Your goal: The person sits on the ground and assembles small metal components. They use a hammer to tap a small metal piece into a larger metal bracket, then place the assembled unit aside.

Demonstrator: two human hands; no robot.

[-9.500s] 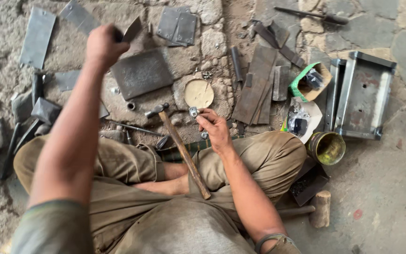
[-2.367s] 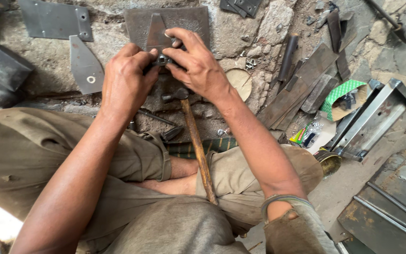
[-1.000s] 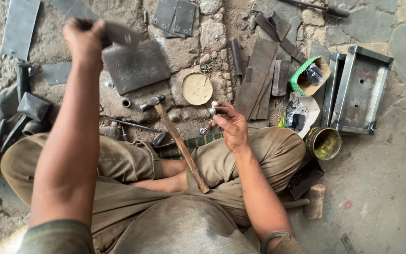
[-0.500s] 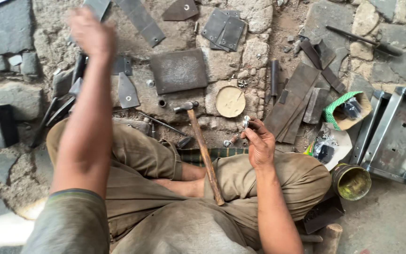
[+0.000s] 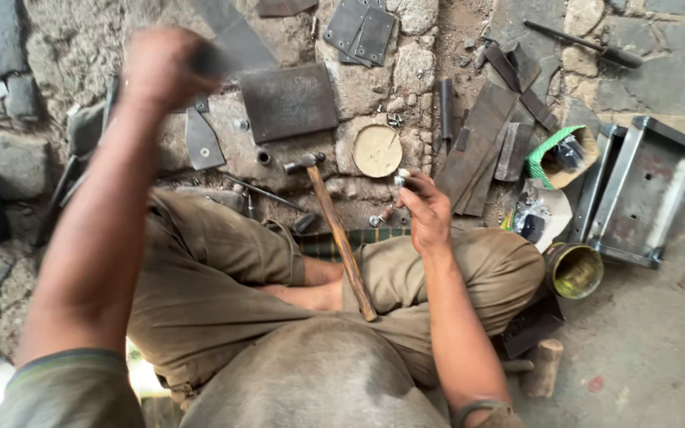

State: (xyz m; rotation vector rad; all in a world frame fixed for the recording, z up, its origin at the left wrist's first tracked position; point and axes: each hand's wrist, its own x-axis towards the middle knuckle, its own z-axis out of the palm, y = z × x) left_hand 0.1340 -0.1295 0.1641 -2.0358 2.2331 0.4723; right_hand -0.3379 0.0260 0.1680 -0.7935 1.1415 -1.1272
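My left hand (image 5: 160, 67) is stretched out over the stone floor (image 5: 65, 40), closed around a flat grey metal strip (image 5: 231, 40) just beyond the square steel plate (image 5: 288, 101), though the blur hides how my fingers sit. My right hand (image 5: 426, 210) is pinched narrow on a small metal piece (image 5: 403, 177) near my knee, beside the round disc (image 5: 377, 150). I judge it best to grip the strip firmly and keep clear of the hammer (image 5: 334, 230) between my legs.
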